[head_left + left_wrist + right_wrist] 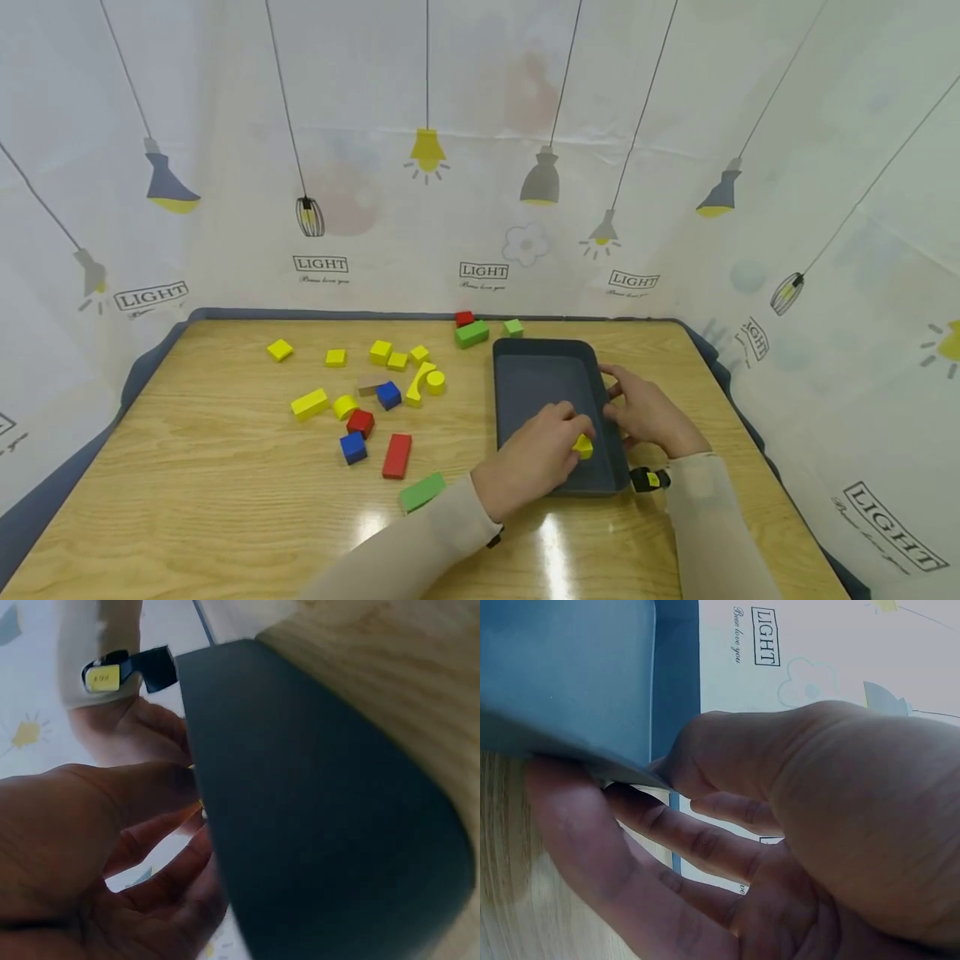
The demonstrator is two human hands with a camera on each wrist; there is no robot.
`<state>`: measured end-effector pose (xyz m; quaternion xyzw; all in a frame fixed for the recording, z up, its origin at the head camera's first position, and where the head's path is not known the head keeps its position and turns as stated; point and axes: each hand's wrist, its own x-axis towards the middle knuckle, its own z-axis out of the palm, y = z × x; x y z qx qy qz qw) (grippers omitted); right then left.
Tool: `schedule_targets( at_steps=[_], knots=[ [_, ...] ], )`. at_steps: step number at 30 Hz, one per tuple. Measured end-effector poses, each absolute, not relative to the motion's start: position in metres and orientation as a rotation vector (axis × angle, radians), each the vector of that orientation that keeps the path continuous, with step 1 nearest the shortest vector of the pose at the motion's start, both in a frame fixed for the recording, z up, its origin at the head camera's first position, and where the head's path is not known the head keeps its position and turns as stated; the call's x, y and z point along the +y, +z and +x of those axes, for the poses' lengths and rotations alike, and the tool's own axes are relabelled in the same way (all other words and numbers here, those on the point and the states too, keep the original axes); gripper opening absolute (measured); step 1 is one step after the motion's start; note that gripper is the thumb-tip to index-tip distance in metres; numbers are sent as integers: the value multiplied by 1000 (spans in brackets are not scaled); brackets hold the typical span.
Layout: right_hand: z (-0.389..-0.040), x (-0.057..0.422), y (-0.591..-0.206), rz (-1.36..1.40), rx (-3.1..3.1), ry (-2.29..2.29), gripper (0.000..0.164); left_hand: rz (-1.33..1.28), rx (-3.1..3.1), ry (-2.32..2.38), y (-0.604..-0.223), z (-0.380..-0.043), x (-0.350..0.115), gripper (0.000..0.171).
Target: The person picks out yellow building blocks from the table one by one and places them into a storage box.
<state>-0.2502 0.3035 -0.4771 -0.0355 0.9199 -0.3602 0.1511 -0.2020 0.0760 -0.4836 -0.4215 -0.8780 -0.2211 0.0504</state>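
A dark grey rectangular tray (536, 379) lies on the right part of the table. Over its near half, my left hand (536, 454) holds a small yellow block (582, 447), most of which the fingers cover. In the left wrist view the tray wall (315, 802) hides the fingertips of that hand (82, 840). At the tray's right side, my right hand (656, 414) grips the rim. The right wrist view has the thumb (727, 754) over the edge of the tray (570, 675) and the other fingers on its outer side.
Left of the tray lie several yellow blocks (310, 404), two blue cubes (353, 447), a red cube (361, 423), a red slab (397, 456) and a green slab (422, 492). Green blocks (472, 334) and a red block (465, 318) sit near the back edge.
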Motion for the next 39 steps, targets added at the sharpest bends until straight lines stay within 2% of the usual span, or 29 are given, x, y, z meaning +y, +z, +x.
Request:
schedule_targets(
  at_steps=[19, 39],
  knots=[
    [-250, 302, -475, -51, 2615, -1040, 72, -1096, -2695, -695, -470, -219, 44, 29],
    [-251, 303, -478, -24, 2609, -1059, 75, -801, -2724, -791, -466, -245, -21, 34]
  ],
)
